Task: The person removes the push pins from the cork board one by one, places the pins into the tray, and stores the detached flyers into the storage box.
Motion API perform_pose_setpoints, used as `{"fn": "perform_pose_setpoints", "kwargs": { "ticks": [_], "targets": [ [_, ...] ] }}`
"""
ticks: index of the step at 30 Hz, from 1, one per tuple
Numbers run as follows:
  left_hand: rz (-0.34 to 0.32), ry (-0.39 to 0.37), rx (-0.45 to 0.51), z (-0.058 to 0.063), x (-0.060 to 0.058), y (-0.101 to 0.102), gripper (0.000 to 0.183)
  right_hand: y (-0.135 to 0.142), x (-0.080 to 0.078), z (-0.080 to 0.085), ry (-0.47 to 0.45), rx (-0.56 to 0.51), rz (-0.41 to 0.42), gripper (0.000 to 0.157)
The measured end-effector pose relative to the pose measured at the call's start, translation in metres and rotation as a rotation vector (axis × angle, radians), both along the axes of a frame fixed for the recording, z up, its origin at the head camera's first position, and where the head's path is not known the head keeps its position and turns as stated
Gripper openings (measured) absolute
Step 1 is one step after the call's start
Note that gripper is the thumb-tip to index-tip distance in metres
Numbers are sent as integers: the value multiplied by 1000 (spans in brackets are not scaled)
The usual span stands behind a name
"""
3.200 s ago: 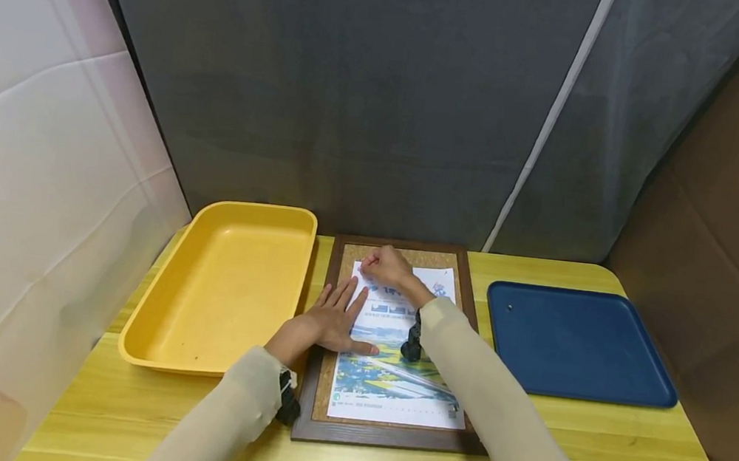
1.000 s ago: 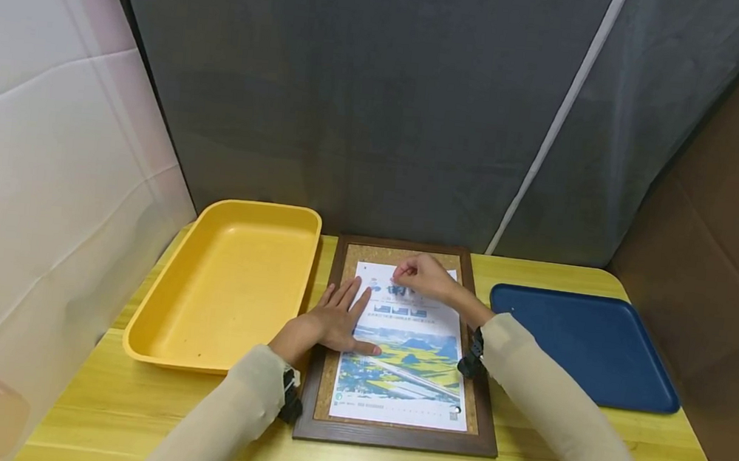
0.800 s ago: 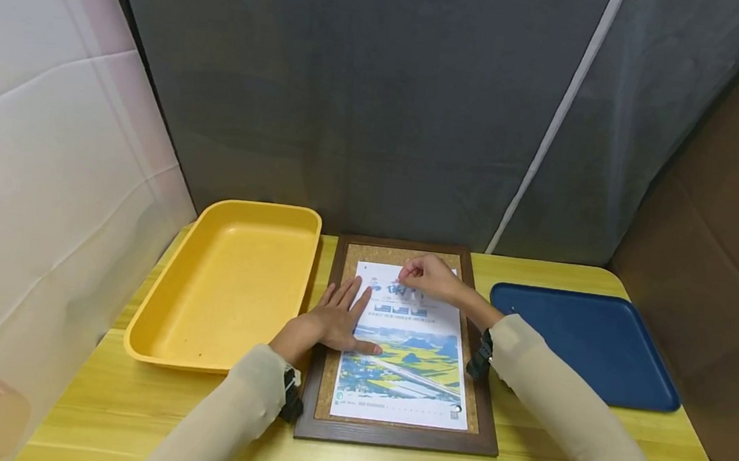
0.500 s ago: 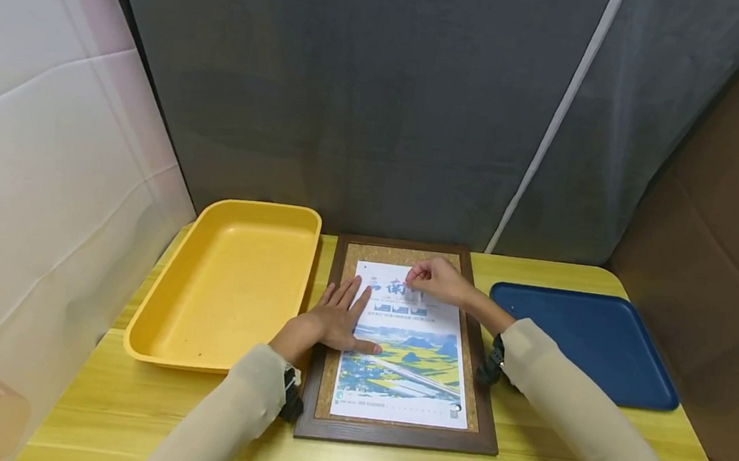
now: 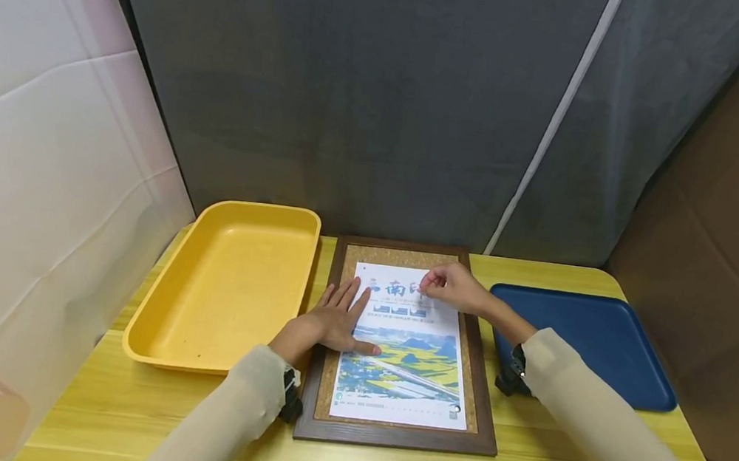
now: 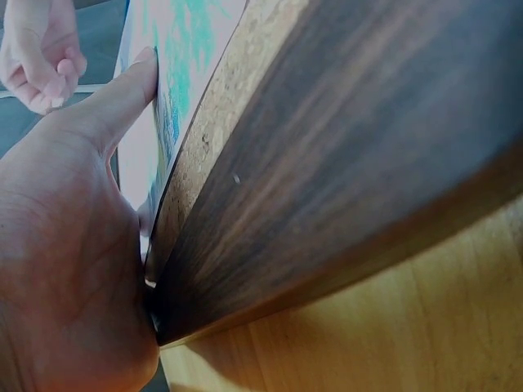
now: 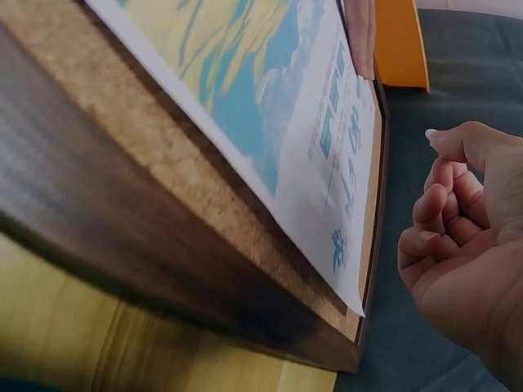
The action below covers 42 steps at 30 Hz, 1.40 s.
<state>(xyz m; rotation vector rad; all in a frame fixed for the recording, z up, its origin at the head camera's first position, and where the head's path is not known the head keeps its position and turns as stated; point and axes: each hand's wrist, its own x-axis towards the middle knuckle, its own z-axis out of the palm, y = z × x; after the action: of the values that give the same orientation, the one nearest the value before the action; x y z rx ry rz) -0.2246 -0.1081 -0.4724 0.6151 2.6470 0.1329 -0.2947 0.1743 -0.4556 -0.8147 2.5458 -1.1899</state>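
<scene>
A sheet of printed paper [image 5: 395, 381] with blue lettering and a yellow and blue landscape lies on a cork board [image 5: 400, 257]. My left hand [image 5: 328, 323] rests flat on the paper's left side with fingers spread. Over the lettering near its upper right is my right hand [image 5: 454, 287], thumb and finger brought together. Its other fingers are curled in the right wrist view; anything between the fingertips is too small to make out. A dark dot marks the paper's top left corner, and a small round pale thing [image 5: 457, 409] sits at its lower right.
A dark brown wooden frame [image 5: 390, 436] borders the cork board on the wooden table [image 5: 555, 456]. On the left stands a deep yellow tray [image 5: 223, 298]; on the right lies a flat blue tray [image 5: 598, 356]. A grey curtain [image 5: 354, 110] hangs behind.
My right hand has moved from the paper's top left corner rightward across the lettering, its fingers still drawn together. My left hand has stayed where it was on the paper.
</scene>
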Motion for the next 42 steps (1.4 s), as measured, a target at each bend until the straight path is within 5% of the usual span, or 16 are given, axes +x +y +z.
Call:
{"fn": "perform_pose_setpoints", "kwargs": {
  "ticks": [13, 25, 30, 42],
  "targets": [
    [17, -5, 63, -22, -9, -3, 127, 29, 7, 3, -26, 17, -38, 9],
    [-1, 9, 4, -1, -1, -1, 122, 63, 8, 1, -19, 50, -86, 9],
    [16, 1, 30, -15, -7, -3, 125, 80, 7, 0, -30, 51, -109, 10],
    [32, -14, 33, -23, -13, -4, 128, 117, 3, -10, -11, 65, -160, 11]
  ]
}}
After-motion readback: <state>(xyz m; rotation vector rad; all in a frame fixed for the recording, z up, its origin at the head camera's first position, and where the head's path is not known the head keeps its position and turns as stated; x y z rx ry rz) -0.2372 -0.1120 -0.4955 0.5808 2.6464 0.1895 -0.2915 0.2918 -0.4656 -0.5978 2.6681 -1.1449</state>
